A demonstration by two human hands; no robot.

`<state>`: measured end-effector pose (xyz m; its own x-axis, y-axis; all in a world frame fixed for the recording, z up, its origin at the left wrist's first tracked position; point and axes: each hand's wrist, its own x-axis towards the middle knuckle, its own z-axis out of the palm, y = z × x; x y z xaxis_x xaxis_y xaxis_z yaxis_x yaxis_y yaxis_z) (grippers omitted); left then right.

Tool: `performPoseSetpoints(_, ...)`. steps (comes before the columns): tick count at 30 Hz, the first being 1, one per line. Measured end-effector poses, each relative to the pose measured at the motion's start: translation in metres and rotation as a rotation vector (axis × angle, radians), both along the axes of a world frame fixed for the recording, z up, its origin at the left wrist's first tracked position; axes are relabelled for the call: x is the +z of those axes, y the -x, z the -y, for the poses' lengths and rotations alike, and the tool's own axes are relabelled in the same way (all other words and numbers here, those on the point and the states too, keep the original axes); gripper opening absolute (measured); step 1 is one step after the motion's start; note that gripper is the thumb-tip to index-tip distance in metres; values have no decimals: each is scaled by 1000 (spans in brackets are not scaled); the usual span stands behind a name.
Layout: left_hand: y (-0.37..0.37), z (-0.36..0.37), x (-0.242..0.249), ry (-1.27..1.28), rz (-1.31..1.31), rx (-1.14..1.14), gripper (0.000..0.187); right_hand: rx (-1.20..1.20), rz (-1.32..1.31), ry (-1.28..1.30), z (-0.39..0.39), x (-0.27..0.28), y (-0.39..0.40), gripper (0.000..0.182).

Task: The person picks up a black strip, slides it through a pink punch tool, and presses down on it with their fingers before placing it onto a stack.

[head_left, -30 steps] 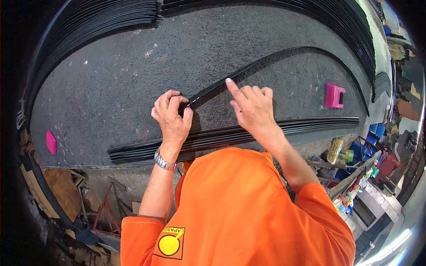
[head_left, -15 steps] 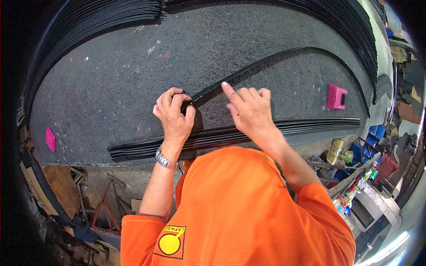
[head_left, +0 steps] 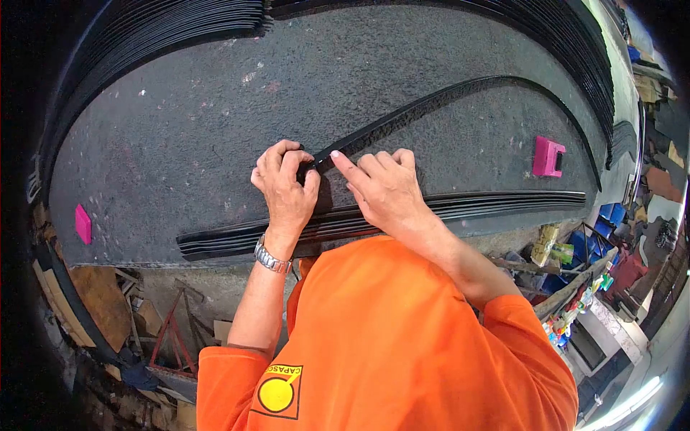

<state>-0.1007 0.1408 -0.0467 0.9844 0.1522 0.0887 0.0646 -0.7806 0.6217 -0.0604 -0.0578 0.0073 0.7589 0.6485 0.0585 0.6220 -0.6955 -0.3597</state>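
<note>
A long black strip [head_left: 438, 95] curves across the dark table from the centre to the right side. My left hand [head_left: 284, 179], with a metal watch at the wrist, is closed on the near end of this strip; a small dark part shows between its fingers. My right hand [head_left: 381, 185] has its index finger stretched out, the tip touching the strip just right of my left hand, and its other fingers are loosely bent. Below both hands lies a bundle of straight black strips [head_left: 503, 204], partly hidden by my left hand and wrist.
Stacks of black strips [head_left: 180, 25] line the dark table's [head_left: 180, 144] far edge. A pink block [head_left: 83, 224] lies at the left, a pink device [head_left: 548, 156] at the right. Boards and a red metal frame [head_left: 171, 334] stand below the table at left; clutter fills the right.
My right hand has slid left and down along the strip, its index fingertip now close to my left hand. My left hand stays nearly in place on the strip's end.
</note>
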Motion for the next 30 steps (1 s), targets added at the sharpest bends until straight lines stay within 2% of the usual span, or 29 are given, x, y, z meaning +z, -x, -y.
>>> performPoseSetpoints(8,-1,1,-1,10,20,8,23,-99,62,71,25,3,-18,50)
performPoseSetpoints(21,-1,1,0,12,31,2,22,-101,74,78,27,3,-18,50)
performPoseSetpoints(24,1,0,-1,10,-3,-8,23,-152,94,119,44,5,-27,58)
performPoseSetpoints(30,0,0,0,-5,-12,-14,24,-188,113,160,57,5,-36,57)
